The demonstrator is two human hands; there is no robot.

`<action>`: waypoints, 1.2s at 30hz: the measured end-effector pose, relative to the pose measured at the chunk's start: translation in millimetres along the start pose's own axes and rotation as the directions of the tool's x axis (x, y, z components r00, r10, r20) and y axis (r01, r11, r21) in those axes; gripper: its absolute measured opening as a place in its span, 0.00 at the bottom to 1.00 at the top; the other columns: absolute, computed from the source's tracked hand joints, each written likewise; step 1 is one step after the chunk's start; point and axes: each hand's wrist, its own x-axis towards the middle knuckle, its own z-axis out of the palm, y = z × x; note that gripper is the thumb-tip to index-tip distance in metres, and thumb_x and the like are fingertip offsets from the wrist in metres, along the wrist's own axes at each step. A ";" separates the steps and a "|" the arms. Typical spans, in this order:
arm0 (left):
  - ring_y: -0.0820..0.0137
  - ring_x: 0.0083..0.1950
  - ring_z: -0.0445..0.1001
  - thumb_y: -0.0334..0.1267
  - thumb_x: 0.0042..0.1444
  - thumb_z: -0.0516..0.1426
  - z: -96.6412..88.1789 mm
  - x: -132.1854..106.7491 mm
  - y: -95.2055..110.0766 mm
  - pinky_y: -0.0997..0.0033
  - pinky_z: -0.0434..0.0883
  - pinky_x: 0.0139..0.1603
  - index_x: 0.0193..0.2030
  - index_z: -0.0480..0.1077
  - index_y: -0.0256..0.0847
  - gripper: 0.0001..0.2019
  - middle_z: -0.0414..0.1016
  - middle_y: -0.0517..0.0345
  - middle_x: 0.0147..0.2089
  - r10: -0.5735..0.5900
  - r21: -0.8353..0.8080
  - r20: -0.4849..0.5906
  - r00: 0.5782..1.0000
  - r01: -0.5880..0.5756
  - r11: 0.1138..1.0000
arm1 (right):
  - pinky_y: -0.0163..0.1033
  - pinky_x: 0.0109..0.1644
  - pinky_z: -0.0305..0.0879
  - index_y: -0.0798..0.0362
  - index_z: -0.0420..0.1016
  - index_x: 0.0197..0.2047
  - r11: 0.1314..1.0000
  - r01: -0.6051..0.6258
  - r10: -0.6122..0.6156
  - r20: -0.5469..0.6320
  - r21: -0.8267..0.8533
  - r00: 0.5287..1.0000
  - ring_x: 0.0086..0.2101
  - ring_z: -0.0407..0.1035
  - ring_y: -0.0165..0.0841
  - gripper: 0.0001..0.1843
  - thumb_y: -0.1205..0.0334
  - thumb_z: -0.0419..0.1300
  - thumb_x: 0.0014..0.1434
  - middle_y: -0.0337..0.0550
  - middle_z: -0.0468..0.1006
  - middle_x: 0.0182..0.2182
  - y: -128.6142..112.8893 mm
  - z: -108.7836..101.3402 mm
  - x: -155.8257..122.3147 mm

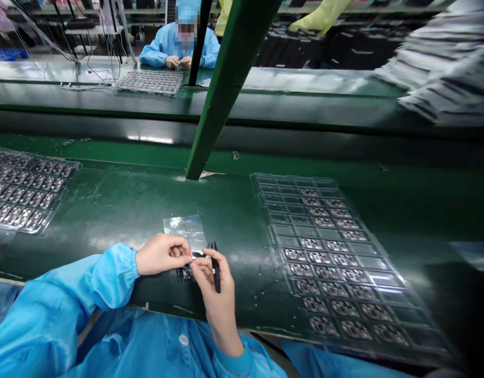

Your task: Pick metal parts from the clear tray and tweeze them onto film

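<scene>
My left hand (163, 255) is closed in a pinch, thumb against fingers; what sits between the fingertips is too small to make out. A thin dark wire (188, 234) curves up from beside those fingertips. My right hand (216, 286) has black tweezers (217, 278) tucked between its fingers, tips pointing up and away. Its thumb and forefinger meet close to the left fingertips. Just below both sets of fingers is a small circuit board (185, 272), partly covered by them. Behind the hands a clear plastic sheet (182, 227) lies flat on the green bench (127, 199).
To the right, a clear compartment tray (291, 231) holds several circuit boards; another filled tray (48, 215) is at left. A green post (222, 100) rises ahead. Loose small parts (236, 155) lie beyond. Across the line, a person (158, 52) in blue works beside a tray (149, 82).
</scene>
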 end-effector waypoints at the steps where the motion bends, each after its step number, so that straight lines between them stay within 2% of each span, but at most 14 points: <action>1: 0.78 0.25 0.66 0.36 0.52 0.58 0.4 -0.2 0.5 0.81 0.64 0.28 0.30 0.71 0.36 0.05 0.69 0.65 0.23 -0.005 0.013 0.000 1.000 0.005 1.000 | 0.37 0.38 0.71 0.51 0.64 0.48 1.000 0.010 -0.010 -0.015 -0.004 1.000 0.31 0.73 0.32 0.17 0.59 0.62 0.57 0.39 0.76 0.30 0.6 1.0 -0.6; 6: 0.76 0.26 0.68 0.35 0.52 0.58 3.0 -0.5 0.8 0.80 0.64 0.29 0.31 0.72 0.37 0.04 0.70 0.64 0.24 -0.058 0.139 0.018 0.998 0.055 0.989 | 0.38 0.39 0.72 0.52 0.64 0.47 0.999 0.048 -0.050 -0.080 -0.022 0.996 0.32 0.74 0.32 0.18 0.58 0.63 0.56 0.40 0.76 0.31 5.9 7.1 -3.4; 10: 0.76 0.27 0.68 0.36 0.54 0.58 -2.1 1.2 1.1 0.79 0.64 0.30 0.30 0.71 0.37 0.06 0.71 0.63 0.25 -0.054 0.125 0.036 0.998 0.049 0.991 | 0.40 0.42 0.72 0.52 0.65 0.48 0.999 0.024 -0.026 -0.077 -0.024 0.997 0.34 0.74 0.34 0.19 0.54 0.63 0.57 0.43 0.78 0.34 6.7 3.4 -3.1; 12: 0.76 0.27 0.69 0.37 0.55 0.57 -9.8 2.7 1.0 0.79 0.64 0.30 0.31 0.71 0.37 0.06 0.72 0.63 0.25 -0.060 0.077 0.025 0.998 0.058 0.995 | 0.40 0.41 0.73 0.52 0.66 0.52 1.000 -0.016 0.016 -0.091 -0.004 0.996 0.32 0.74 0.33 0.21 0.49 0.58 0.61 0.44 0.79 0.34 4.2 -6.2 -1.1; 15: 0.75 0.27 0.70 0.38 0.57 0.55 -23.4 5.0 -0.3 0.78 0.65 0.31 0.31 0.70 0.36 0.08 0.73 0.62 0.26 -0.094 0.061 0.001 0.996 0.094 0.994 | 0.35 0.29 0.71 0.54 0.67 0.56 0.997 -0.072 0.073 -0.124 0.015 0.990 0.23 0.70 0.29 0.28 0.41 0.52 0.63 0.40 0.75 0.26 -1.8 -28.3 2.6; 17: 0.73 0.31 0.72 0.38 0.57 0.55 -29.6 5.8 -1.6 0.77 0.66 0.34 0.30 0.70 0.37 0.08 0.76 0.59 0.30 -0.082 0.103 0.025 0.996 0.079 0.992 | 0.33 0.26 0.69 0.55 0.70 0.54 0.994 -0.114 0.113 -0.102 0.003 0.988 0.23 0.69 0.29 0.30 0.39 0.54 0.60 0.39 0.74 0.25 -5.7 -42.3 4.4; 20: 0.69 0.41 0.75 0.35 0.56 0.56 -30.6 5.6 -2.8 0.75 0.67 0.41 0.29 0.69 0.37 0.06 0.78 0.55 0.40 0.003 0.185 0.135 0.991 -0.028 0.982 | 0.35 0.27 0.72 0.54 0.75 0.45 0.984 -0.176 0.175 -0.032 -0.025 0.984 0.29 0.73 0.33 0.27 0.40 0.61 0.54 0.46 0.77 0.33 -8.8 -52.4 7.0; 22: 0.68 0.44 0.75 0.33 0.55 0.56 -27.9 5.0 -3.0 0.74 0.67 0.44 0.28 0.69 0.37 0.06 0.78 0.54 0.42 0.036 0.236 0.185 0.982 -0.080 0.968 | 0.35 0.27 0.73 0.55 0.76 0.41 0.981 -0.187 0.188 0.002 -0.052 0.982 0.28 0.73 0.33 0.24 0.42 0.65 0.51 0.47 0.78 0.33 -8.9 -50.7 10.2; 27: 0.69 0.42 0.75 0.32 0.55 0.56 -24.0 4.5 -3.5 0.73 0.67 0.45 0.30 0.69 0.38 0.04 0.77 0.55 0.43 0.049 0.287 0.214 0.976 -0.111 0.951 | 0.35 0.27 0.72 0.57 0.76 0.33 0.975 -0.166 0.181 0.088 -0.149 0.980 0.24 0.73 0.33 0.25 0.41 0.66 0.48 0.44 0.78 0.24 -9.2 -32.7 22.9; 32: 0.69 0.43 0.75 0.32 0.55 0.56 -24.3 4.8 -3.4 0.73 0.67 0.46 0.29 0.69 0.38 0.05 0.76 0.57 0.43 0.062 0.309 0.235 0.970 -0.135 0.941 | 0.36 0.26 0.72 0.52 0.68 0.32 0.965 -0.144 0.151 0.017 -0.220 0.988 0.23 0.74 0.35 0.22 0.43 0.68 0.47 0.40 0.77 0.21 -9.6 -22.8 31.1; 36: 0.70 0.42 0.75 0.31 0.55 0.56 -22.9 4.9 -3.9 0.73 0.67 0.45 0.27 0.68 0.39 0.06 0.76 0.58 0.43 0.051 0.320 0.223 0.974 -0.122 0.939 | 0.37 0.28 0.71 0.51 0.66 0.30 0.948 -0.140 0.151 0.019 -0.287 0.988 0.25 0.75 0.37 0.20 0.44 0.66 0.49 0.42 0.78 0.22 -8.1 -22.2 30.1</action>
